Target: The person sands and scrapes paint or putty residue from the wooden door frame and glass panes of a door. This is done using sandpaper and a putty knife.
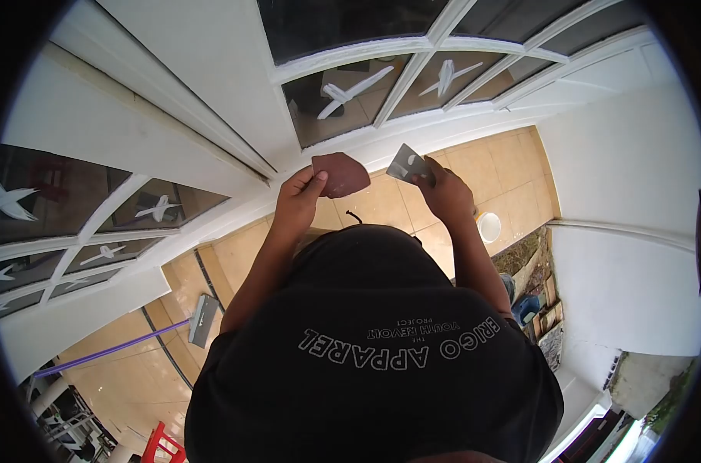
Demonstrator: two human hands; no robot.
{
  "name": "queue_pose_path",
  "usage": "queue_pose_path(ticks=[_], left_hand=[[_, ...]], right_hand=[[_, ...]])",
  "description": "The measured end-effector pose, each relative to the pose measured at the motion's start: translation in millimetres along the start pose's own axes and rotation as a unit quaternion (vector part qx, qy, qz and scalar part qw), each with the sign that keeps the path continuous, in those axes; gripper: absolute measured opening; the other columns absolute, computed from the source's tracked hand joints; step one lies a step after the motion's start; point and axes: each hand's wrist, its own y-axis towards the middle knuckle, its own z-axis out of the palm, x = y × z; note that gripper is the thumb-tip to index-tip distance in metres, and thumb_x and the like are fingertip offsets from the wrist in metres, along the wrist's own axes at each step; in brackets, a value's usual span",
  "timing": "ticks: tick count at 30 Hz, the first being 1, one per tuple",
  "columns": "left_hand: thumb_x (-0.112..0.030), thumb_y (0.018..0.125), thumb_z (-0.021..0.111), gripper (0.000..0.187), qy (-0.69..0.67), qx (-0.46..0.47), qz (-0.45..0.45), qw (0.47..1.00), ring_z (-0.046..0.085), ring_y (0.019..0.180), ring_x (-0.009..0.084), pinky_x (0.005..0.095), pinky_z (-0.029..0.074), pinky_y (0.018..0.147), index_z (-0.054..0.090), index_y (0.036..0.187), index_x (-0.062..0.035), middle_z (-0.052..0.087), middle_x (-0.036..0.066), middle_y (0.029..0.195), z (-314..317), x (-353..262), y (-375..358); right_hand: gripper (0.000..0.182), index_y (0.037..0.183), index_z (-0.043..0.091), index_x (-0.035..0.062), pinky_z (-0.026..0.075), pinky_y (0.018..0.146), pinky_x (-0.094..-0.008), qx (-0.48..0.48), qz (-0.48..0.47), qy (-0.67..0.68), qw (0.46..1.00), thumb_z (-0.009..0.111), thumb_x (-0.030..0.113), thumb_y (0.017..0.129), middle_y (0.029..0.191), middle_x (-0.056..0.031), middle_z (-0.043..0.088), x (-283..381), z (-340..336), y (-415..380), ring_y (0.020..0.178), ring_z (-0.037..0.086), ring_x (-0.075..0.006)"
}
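My left hand (pixel 299 199) pinches a piece of reddish-brown sandpaper (pixel 341 175) by its lower left edge, thumb on top. In my right hand (pixel 448 193) is a flat grey metal putty knife (pixel 409 163), its blade pointing up and left, with whitish smears on it. Its handle is hidden by my fingers. The two hands are apart, held in front of my chest below the white-framed glass door panes (pixel 343 96). Neither the sandpaper nor the blade visibly touches the door.
White tape crosses (pixel 353 92) mark the panes. A white bucket (pixel 488 227) stands on the tan tiled floor (pixel 474 166) to the right. At lower left lie a purple-handled tool (pixel 119 347) with a grey head (pixel 203 320) and a red plastic stool (pixel 162 445). A white wall (pixel 628 170) bounds the right.
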Motion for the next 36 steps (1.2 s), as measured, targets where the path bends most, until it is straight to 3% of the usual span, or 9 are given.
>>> queue_pose_path(ticks=[5, 7, 8, 12, 17, 25, 27, 31, 36], left_hand=[[-0.011, 0.1, 0.053, 0.026, 0.04, 0.01, -0.014, 0.999, 0.06, 0.094, 0.011, 0.0273, 0.047, 0.086, 0.063, 0.12, 0.0007, 0.067, 0.004, 0.103, -16.7, 5.0, -2.5], [-0.009, 0.097, 0.054, 0.02, 0.092, -0.019, -0.011, 0.996, 0.058, 0.091, 0.0104, 0.0277, 0.047, 0.084, 0.064, 0.111, -0.0007, 0.065, 0.003, 0.098, -20.5, 3.2, -10.7], [-0.009, 0.097, 0.054, 0.02, 0.09, -0.023, -0.011, 0.996, 0.058, 0.091, 0.0104, 0.0277, 0.047, 0.084, 0.064, 0.111, -0.0007, 0.065, 0.003, 0.098, -24.5, 4.2, -14.0], [-0.012, 0.094, 0.056, 0.009, 0.032, 0.002, -0.06, 0.998, 0.055, 0.085, 0.0091, 0.0276, 0.046, 0.079, 0.06, 0.097, -0.0041, 0.059, 0.001, 0.088, -26.6, -1.1, -19.8], [-0.013, 0.093, 0.063, 0.008, 0.118, -0.023, -0.089, 0.989, 0.05, 0.075, 0.008, 0.0251, 0.044, 0.071, 0.058, 0.096, -0.0069, 0.054, -0.003, 0.082, -28.0, -25.4, -23.4], [0.003, 0.097, 0.05, 0.013, 0.079, 0.005, -0.096, 0.992, 0.052, 0.063, 0.0075, 0.0264, 0.042, 0.056, 0.058, 0.105, -0.0027, 0.052, -0.003, 0.07, -55.4, -16.9, -16.9], [0.003, 0.097, 0.048, 0.021, 0.203, -0.08, 0.236, 0.947, 0.055, 0.069, 0.0098, 0.0276, 0.044, 0.062, 0.056, 0.115, -0.0026, 0.057, 0.0, 0.075, -52.3, 5.1, -8.2], [-0.015, 0.093, 0.063, 0.022, 0.331, -0.009, -0.05, 0.942, 0.066, 0.086, 0.0158, 0.0301, 0.05, 0.074, 0.064, 0.113, -0.0059, 0.067, 0.006, 0.088, -52.7, -16.3, -10.9], [-0.043, 0.088, 0.067, 0.039, 0.373, 0.005, -0.065, 0.925, 0.069, 0.081, 0.0211, 0.0344, 0.051, 0.073, 0.067, 0.114, -0.0139, 0.07, 0.008, 0.086, -37.2, -0.8, -6.0]], right_hand=[[0.033, 0.109, 0.06, 0.0011, 0.051, 0.069, -0.042, 0.003, 0.029, 0.218, 0.975, 0.064, 0.029, 0.092, 0.089, -0.0204, 0.069, -24.9, 11.6, -9.4, 0.079, 0.067, -0.0362], [0.029, 0.105, 0.058, -0.0004, 0.051, 0.067, -0.0387, 0.042, 0.038, 0.291, 0.955, 0.062, 0.026, 0.094, 0.086, -0.0181, 0.068, -17.9, 32.6, -8.4, 0.071, 0.066, -0.0297], [0.018, 0.099, 0.055, 0.0006, 0.048, 0.06, -0.0304, 0.086, 0.072, 0.384, 0.916, 0.056, 0.019, 0.097, 0.079, -0.0077, 0.061, -7.5, 34.1, -13.5, 0.066, 0.058, -0.0126], [0.014, 0.109, 0.054, 0.0045, 0.049, 0.064, -0.0291, 0.141, 0.078, 0.56, 0.813, 0.053, 0.015, 0.099, 0.085, -0.0049, 0.06, 14.5, 45.7, -11.0, 0.074, 0.057, -0.0116], [0.015, 0.11, 0.054, 0.0053, 0.044, 0.061, -0.026, 0.136, 0.047, 0.512, 0.847, 0.056, 0.012, 0.098, 0.084, -0.0039, 0.059, 32.9, 24.0, 0.2, 0.071, 0.054, -0.0097], [0.02, 0.112, 0.057, 0.0043, 0.053, 0.079, -0.0339, 0.16, 0.114, 0.615, 0.763, 0.052, 0.019, 0.1, 0.093, -0.0098, 0.065, 69.0, 27.9, 23.0, 0.086, 0.067, -0.021], [0.02, 0.115, 0.053, 0.004, 0.053, 0.082, -0.039, 0.166, 0.12, 0.645, 0.736, 0.05, 0.018, 0.101, 0.097, -0.0126, 0.064, 80.2, 34.2, 31.9, 0.09, 0.068, -0.0275], [0.018, 0.115, 0.046, 0.0035, 0.05, 0.092, -0.0485, 0.208, 0.127, 0.754, 0.611, 0.045, 0.01, 0.098, 0.102, -0.0159, 0.06, 94.1, 59.4, 49.6, 0.101, 0.063, -0.0358], [0.021, 0.116, 0.045, 0.0038, 0.05, 0.095, -0.052, 0.293, 0.127, 0.793, 0.519, 0.049, 0.008, 0.096, 0.107, -0.0168, 0.058, 107.8, 83.4, 46.7, 0.106, 0.062, -0.0373]])
